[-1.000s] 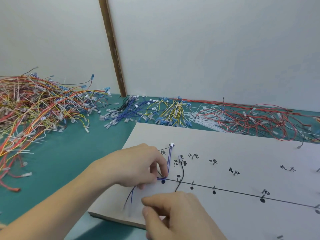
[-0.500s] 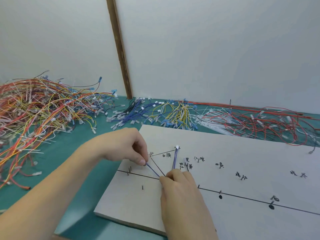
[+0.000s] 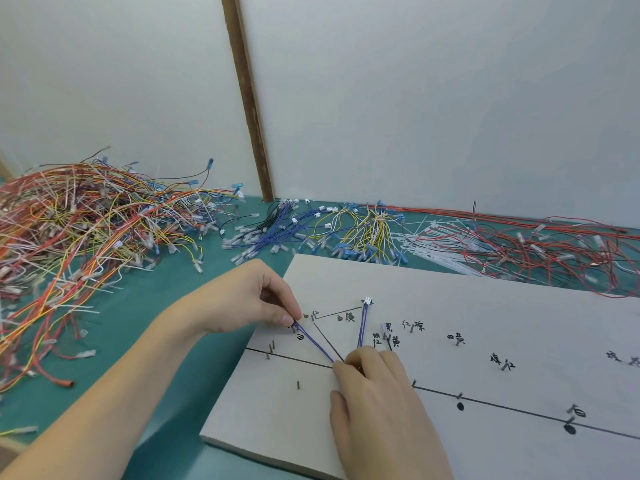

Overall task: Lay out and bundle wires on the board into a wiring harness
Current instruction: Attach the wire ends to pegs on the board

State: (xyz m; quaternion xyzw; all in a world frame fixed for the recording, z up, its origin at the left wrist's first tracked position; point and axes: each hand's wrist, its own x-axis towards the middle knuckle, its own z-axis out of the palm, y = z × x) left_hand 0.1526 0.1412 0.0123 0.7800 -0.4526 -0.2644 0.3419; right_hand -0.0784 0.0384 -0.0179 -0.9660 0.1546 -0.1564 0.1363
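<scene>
Left hand (image 3: 249, 299) pinches blue wire (image 3: 313, 342) at board (image 3: 450, 299) edge, 9 o'clock (bare board beyond). Right hand (image 3: 381, 403) presses bend, fingertips hidden; grip unclear.

Left grip (image 3: 242, 299) and right grip (image 3: 377, 403) crowd the board's (image 3: 450, 296) near-left corner, blue wire (image 3: 315, 344) stretched taut between them. Short nails (image 3: 270, 351) stick up just below left grip, one nail (image 3: 298, 385) left of right grip. Bare board right of right grip, sparse pins (image 3: 505, 366). Wire heap (image 3: 86, 230) fills tabletop (image 3: 138, 358) left of left grip, more wire bundles (image 3: 346, 230) beyond the board
</scene>
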